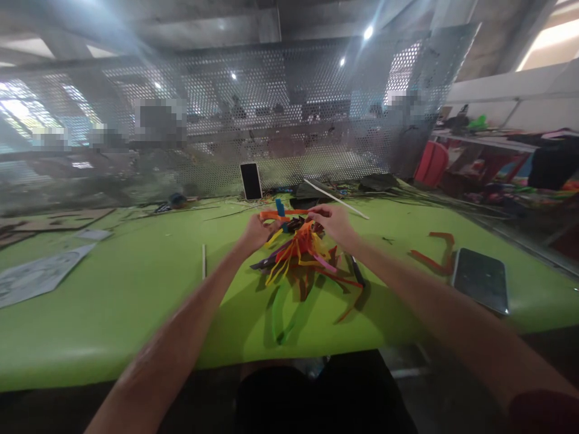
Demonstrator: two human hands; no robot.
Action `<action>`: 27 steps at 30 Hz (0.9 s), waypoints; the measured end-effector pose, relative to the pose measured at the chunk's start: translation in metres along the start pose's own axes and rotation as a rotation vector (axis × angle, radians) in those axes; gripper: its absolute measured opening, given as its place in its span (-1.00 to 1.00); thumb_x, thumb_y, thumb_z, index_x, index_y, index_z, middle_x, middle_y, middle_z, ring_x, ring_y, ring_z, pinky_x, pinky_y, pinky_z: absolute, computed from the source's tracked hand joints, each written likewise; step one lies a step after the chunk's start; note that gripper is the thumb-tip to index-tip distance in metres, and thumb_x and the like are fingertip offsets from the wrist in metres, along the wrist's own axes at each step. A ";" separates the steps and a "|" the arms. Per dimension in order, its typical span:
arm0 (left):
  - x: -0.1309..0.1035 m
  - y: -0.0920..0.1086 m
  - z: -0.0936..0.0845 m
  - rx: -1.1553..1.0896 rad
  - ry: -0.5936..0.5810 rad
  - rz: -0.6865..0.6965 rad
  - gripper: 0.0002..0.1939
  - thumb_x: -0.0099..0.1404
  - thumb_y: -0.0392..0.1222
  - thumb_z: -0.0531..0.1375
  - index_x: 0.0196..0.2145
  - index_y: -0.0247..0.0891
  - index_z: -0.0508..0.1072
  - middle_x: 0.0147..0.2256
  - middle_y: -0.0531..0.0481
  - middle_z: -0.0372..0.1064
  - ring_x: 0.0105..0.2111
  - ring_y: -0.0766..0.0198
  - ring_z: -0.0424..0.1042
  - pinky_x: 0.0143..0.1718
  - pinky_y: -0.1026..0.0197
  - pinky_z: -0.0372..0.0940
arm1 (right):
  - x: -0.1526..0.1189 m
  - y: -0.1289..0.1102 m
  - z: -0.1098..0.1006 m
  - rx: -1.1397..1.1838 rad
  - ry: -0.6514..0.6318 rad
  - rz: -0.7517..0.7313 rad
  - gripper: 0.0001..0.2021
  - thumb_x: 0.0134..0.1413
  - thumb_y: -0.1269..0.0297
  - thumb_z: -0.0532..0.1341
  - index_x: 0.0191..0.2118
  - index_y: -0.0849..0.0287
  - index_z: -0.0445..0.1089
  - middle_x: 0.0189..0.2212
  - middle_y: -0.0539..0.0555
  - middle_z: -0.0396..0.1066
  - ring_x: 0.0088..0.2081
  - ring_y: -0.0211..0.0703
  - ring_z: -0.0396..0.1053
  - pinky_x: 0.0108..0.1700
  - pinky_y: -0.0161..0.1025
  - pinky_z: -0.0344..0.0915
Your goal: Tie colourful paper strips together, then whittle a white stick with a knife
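While both hands work above the middle of a green counter (149, 325), the fingers of the left hand (259, 232) and the right hand (333, 220) grasp an orange strip (297, 211) near its opposite ends, so that it spans the gap between them. A blue strip (280, 208) stands just beside the left fingers, crossing the orange one; whether they touch it cannot be told. Below and between the fingers, a bundle of coloured strips (305, 241) fans toward the counter's near edge, with a green strip (274, 313) closer to that edge. Beyond the right fingers lies a white stick (337, 199); beyond the left, a phone-like device (251, 181) stands before a perforated screen (271, 114), which bounds the far side. Leftward of the left fingers, broad green surface extends past a pale stick (204, 261) to a printed sheet (45, 271). Rightward of the right fingers, a similar stretch reaches a loose orange-red strip (429, 262) and a dark phone (480, 277).
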State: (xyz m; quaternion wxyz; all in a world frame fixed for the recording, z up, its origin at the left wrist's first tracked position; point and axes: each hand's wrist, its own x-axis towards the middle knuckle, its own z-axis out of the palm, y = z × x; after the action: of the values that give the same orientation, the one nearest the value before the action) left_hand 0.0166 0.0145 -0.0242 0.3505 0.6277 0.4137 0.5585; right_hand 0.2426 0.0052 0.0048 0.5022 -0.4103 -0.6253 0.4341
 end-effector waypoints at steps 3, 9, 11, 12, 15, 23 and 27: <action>0.000 0.006 -0.001 -0.050 0.030 -0.055 -0.49 -0.08 0.18 0.46 -0.38 -0.33 0.57 -0.35 -0.11 0.56 -0.38 0.19 0.50 -0.32 0.12 0.48 | 0.001 0.006 -0.002 -0.127 -0.038 -0.100 -0.89 0.06 0.26 0.30 -0.34 0.19 0.52 -0.47 0.05 0.54 -0.54 -0.27 0.33 -0.44 -0.29 0.27; -0.002 0.014 -0.002 -0.190 0.100 -0.102 -0.52 -0.10 0.08 0.49 -0.35 -0.34 0.55 -0.35 -0.04 0.52 -0.36 0.24 0.50 -0.28 0.11 0.51 | 0.000 0.009 -0.003 -0.378 -0.082 -0.282 -0.84 0.08 0.29 0.24 -0.34 0.23 0.55 -0.48 0.03 0.49 -0.45 -0.25 0.30 -0.34 -0.28 0.21; -0.002 0.015 -0.003 -0.205 0.088 -0.089 -0.53 -0.07 0.08 0.48 -0.33 -0.34 0.56 -0.32 -0.04 0.52 -0.35 0.26 0.49 -0.25 0.14 0.50 | 0.000 0.009 -0.003 -0.409 -0.112 -0.286 -0.84 0.08 0.31 0.22 -0.35 0.24 0.54 -0.48 0.03 0.48 -0.45 -0.25 0.29 -0.33 -0.28 0.20; -0.002 0.015 -0.004 -0.208 0.082 -0.082 -0.53 -0.07 0.07 0.48 -0.32 -0.34 0.57 -0.30 -0.05 0.53 -0.33 0.26 0.50 -0.24 0.15 0.49 | 0.000 0.009 -0.003 -0.419 -0.123 -0.280 -0.85 0.08 0.32 0.22 -0.36 0.24 0.54 -0.49 0.02 0.47 -0.46 -0.26 0.28 -0.34 -0.28 0.19; -0.001 0.017 -0.008 -0.211 0.068 -0.061 -0.52 -0.07 0.02 0.50 -0.25 -0.32 0.58 -0.25 -0.06 0.54 -0.27 0.24 0.51 -0.21 0.20 0.45 | -0.001 0.010 -0.002 -0.454 -0.152 -0.272 -0.85 0.09 0.34 0.22 -0.36 0.24 0.54 -0.52 0.01 0.46 -0.47 -0.26 0.28 -0.36 -0.29 0.18; -0.006 0.030 -0.017 -0.275 -0.110 -0.003 -0.31 -0.07 -0.22 0.50 0.06 -0.20 0.48 0.08 -0.13 0.41 0.00 0.11 0.43 -0.17 0.21 0.43 | -0.003 0.007 -0.002 -0.625 -0.188 -0.299 -0.84 0.12 0.40 0.23 -0.29 0.22 0.59 -0.38 0.07 0.58 -0.36 -0.19 0.41 -0.26 -0.28 0.26; -0.004 0.030 -0.021 -0.342 -0.098 -0.017 -0.45 0.06 -0.13 0.44 0.03 -0.18 0.48 0.09 -0.15 0.39 -0.02 0.13 0.44 -0.15 0.17 0.43 | -0.007 0.004 -0.002 -0.706 -0.266 -0.297 -0.81 0.12 0.44 0.21 -0.27 0.19 0.61 -0.36 0.06 0.60 -0.38 -0.20 0.42 -0.29 -0.30 0.24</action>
State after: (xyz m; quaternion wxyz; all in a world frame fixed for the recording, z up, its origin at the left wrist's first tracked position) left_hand -0.0006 -0.0015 0.0037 0.4765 0.5818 0.3002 0.5868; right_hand 0.2458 0.0001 -0.0006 0.3027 -0.4029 -0.8479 0.1646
